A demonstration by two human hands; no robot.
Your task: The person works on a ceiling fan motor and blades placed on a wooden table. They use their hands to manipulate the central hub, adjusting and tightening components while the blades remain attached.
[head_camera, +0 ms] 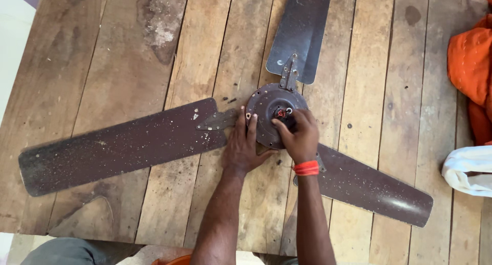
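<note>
A brown three-bladed ceiling fan lies flat on a wooden plank table (128, 55). Its round motor hub (267, 102) sits at the middle, with red wires showing at its centre. My left hand (242, 144) rests flat against the hub's left rim, fingers spread, beside the metal bracket (218, 120) of the long left blade (118, 147). My right hand (297, 134), with a red thread band at the wrist, has its fingers curled onto the hub's centre part. Another blade (301, 29) points away from me and a third blade (374, 188) runs to the lower right.
Orange cloth (471, 65) lies at the right edge of the table, and white cloth (469, 170) lies below it. A small loose screw (231, 100) sits just left of the hub. The planks are stained and dusty.
</note>
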